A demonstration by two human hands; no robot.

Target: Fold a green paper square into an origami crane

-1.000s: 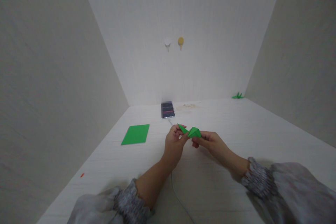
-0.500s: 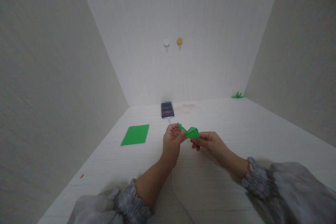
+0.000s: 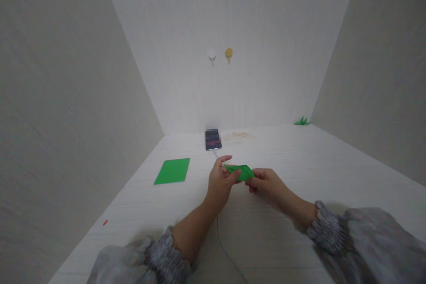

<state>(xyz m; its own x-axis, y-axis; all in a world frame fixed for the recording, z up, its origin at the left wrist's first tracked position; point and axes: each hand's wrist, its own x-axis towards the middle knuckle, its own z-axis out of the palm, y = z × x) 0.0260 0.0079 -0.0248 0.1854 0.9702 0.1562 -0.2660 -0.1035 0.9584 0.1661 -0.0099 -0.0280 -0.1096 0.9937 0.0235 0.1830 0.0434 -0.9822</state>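
A small folded green paper piece (image 3: 240, 171) is held just above the white table (image 3: 299, 164), between both hands. My left hand (image 3: 220, 181) pinches its left end with thumb and fingers; a ring shows on one finger. My right hand (image 3: 266, 183) grips its right end with the fingers curled round it. The piece lies flat and narrow between the fingertips. A flat green paper sheet (image 3: 172, 171) rests on the table to the left of my left hand.
A phone (image 3: 212, 139) stands at the back of the table with a cable (image 3: 226, 248) running toward me. A green folded figure (image 3: 301, 121) sits in the far right corner. Two hooks (image 3: 220, 54) hang on the back wall. A tiny red scrap (image 3: 105, 222) lies at left.
The green piece showed two raised points before; now it is pressed flatter and narrower between the hands. Both hands stayed in about the same place.
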